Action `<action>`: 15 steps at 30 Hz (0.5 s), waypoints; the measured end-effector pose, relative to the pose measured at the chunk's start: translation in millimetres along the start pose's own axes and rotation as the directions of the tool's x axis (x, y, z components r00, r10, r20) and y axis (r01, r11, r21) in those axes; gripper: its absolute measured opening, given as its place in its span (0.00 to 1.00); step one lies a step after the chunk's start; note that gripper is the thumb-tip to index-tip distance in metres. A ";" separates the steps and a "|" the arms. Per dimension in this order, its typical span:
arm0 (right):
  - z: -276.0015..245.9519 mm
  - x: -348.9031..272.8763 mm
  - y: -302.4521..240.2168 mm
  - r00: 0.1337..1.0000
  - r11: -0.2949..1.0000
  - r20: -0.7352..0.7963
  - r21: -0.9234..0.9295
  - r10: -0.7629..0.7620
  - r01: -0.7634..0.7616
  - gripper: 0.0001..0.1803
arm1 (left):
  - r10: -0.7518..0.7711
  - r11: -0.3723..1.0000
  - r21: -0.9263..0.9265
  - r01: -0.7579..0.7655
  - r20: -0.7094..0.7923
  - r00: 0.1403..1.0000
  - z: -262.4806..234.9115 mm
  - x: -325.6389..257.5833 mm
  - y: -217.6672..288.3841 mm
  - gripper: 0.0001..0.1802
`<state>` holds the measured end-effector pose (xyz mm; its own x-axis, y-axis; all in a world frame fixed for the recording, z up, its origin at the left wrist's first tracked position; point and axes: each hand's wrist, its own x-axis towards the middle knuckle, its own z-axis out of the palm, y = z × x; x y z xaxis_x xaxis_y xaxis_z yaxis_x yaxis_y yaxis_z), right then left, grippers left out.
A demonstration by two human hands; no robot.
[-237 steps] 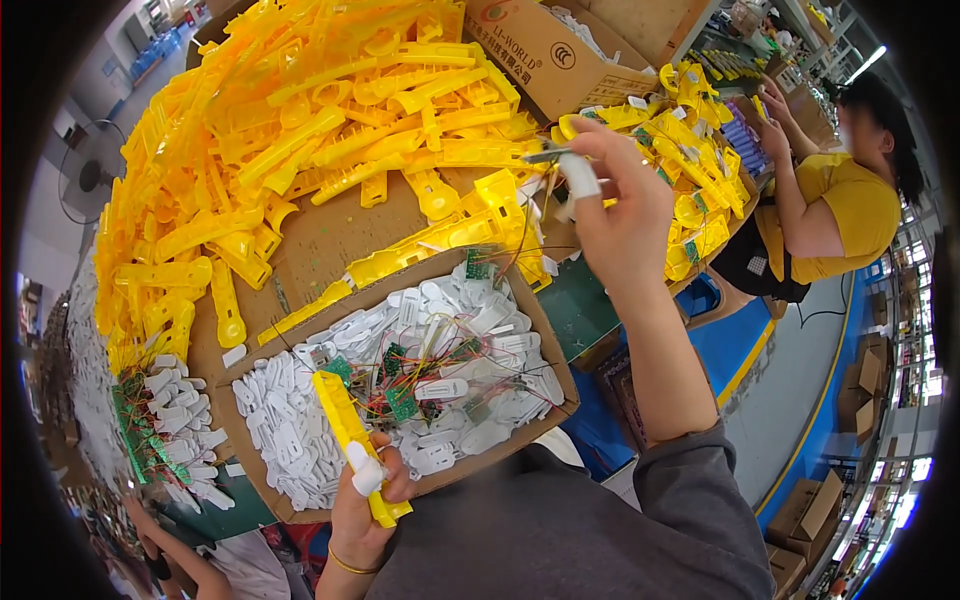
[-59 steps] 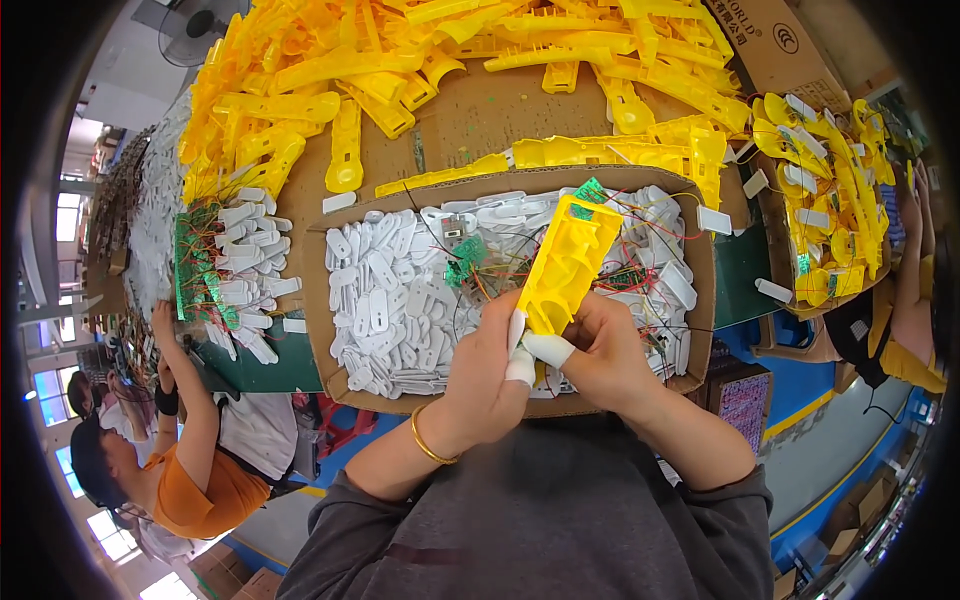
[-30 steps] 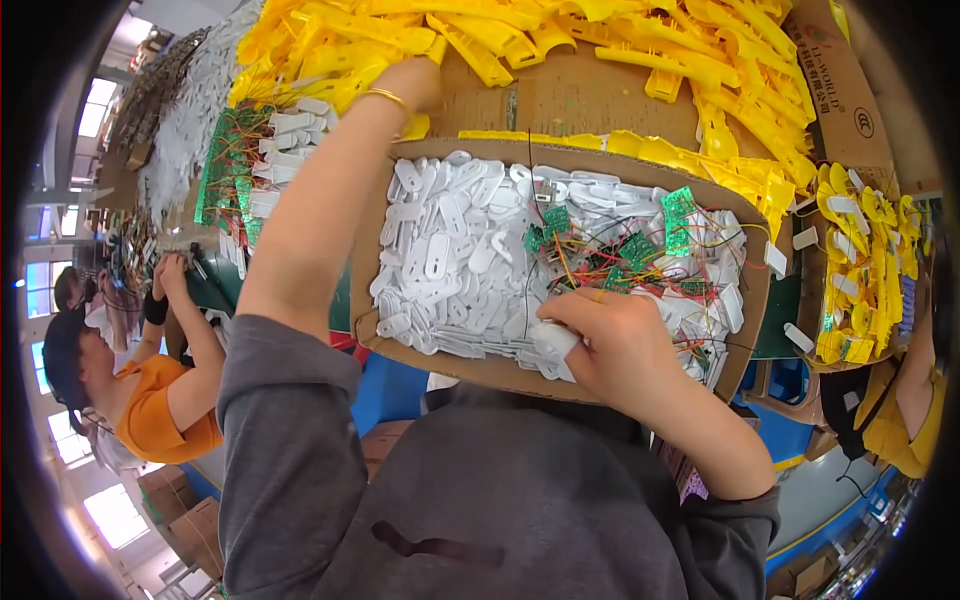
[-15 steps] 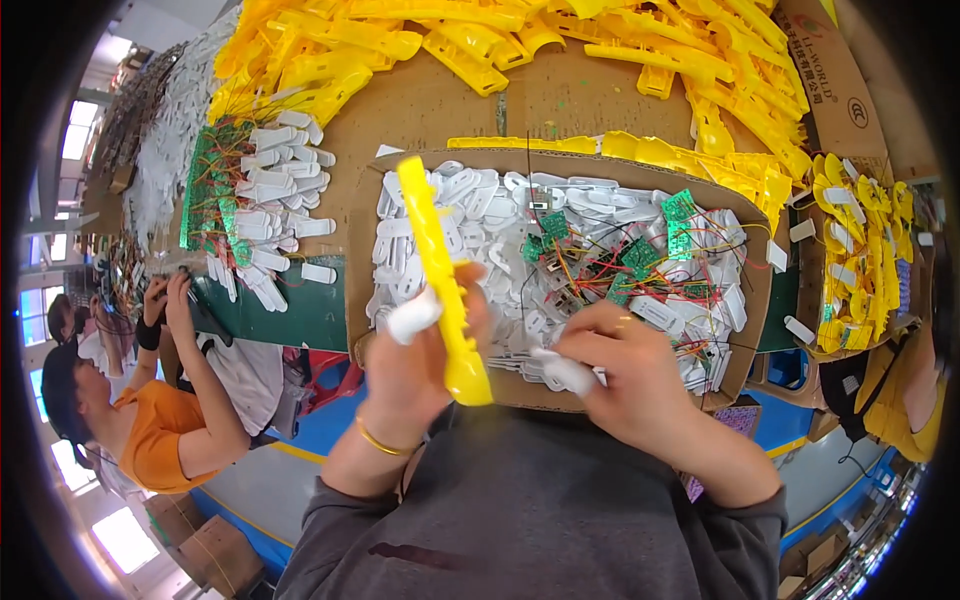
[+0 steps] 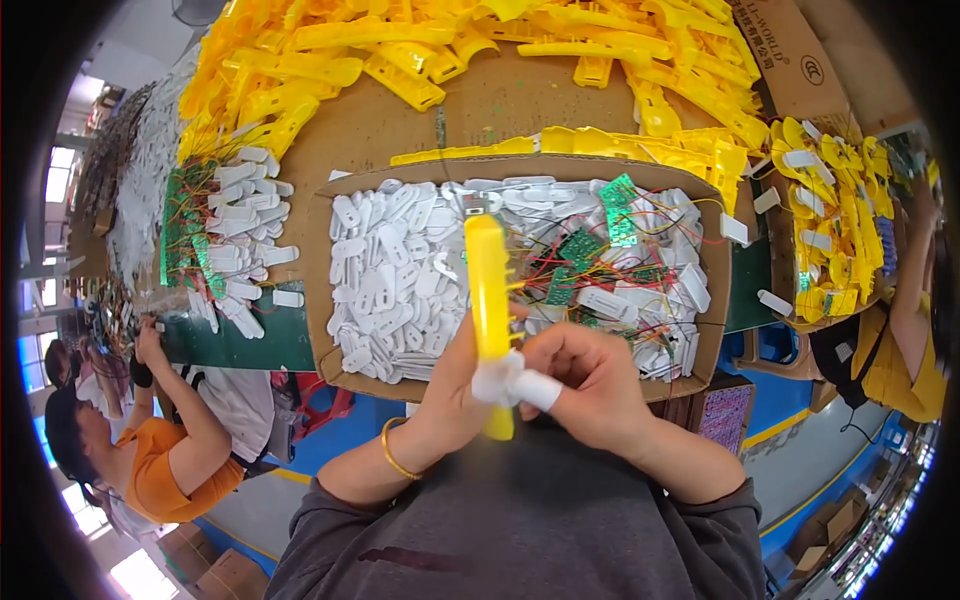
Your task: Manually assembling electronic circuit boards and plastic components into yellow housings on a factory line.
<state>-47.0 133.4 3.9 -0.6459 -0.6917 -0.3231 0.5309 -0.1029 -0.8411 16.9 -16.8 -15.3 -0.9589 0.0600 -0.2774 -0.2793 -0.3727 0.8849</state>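
My left hand (image 5: 448,402) is wrapped around a long yellow plastic shell (image 5: 489,290), held nearly upright over the front edge of a cardboard box. Small pegs stick out along the shell's right side. Against its lower part, my right hand (image 5: 597,388) has its fingers curled in; whatever they pinch is hidden. Both thumbs carry white wrapping and meet over the shell. Beneath them the cardboard box (image 5: 322,262) holds many small white plastic pieces (image 5: 390,255) on the left. Green circuit boards (image 5: 620,212) with red, yellow and black wires lie on the right.
Yellow shells (image 5: 330,60) are heaped at the back. White parts wired to green boards (image 5: 245,225) lie left; a box of yellow shells with white parts (image 5: 830,225) stands right. A person in orange (image 5: 175,470) works at left, another in yellow (image 5: 900,370) at right.
The yellow shell has turned more upright and moved right. My right hand has come up to it, so both thumbs now meet there. The whole view has shifted slightly.
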 end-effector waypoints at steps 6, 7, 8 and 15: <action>-28.7 14.1 -34.4 0.962 0.786 0.202 -0.557 -0.185 0.268 0.04 | -0.047 0.967 0.253 0.035 0.041 0.998 -11.9 -26.6 14.5 0.42; -35.0 23.0 -38.6 0.876 0.517 0.177 -0.748 -0.449 0.416 0.06 | -0.026 0.953 0.300 0.042 -0.055 0.998 -19.6 -23.8 14.7 0.33; -36.3 31.8 -43.4 0.875 0.518 0.184 -0.745 -0.447 0.421 0.06 | -0.010 0.997 0.070 0.028 -0.251 0.968 -20.0 -20.2 14.2 0.29; -29.3 119.7 -31.8 0.795 -0.189 0.466 -0.885 -0.388 0.426 0.13 | 0.041 0.989 -0.116 -0.091 -0.380 0.924 -17.3 -14.9 23.4 0.24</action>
<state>-157.4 74.9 -20.8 -0.4642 -0.8430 0.2717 -0.8609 0.3575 -0.3619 25.6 -42.5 3.1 -0.8782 -0.3120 -0.3626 -0.1829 -0.4815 0.8572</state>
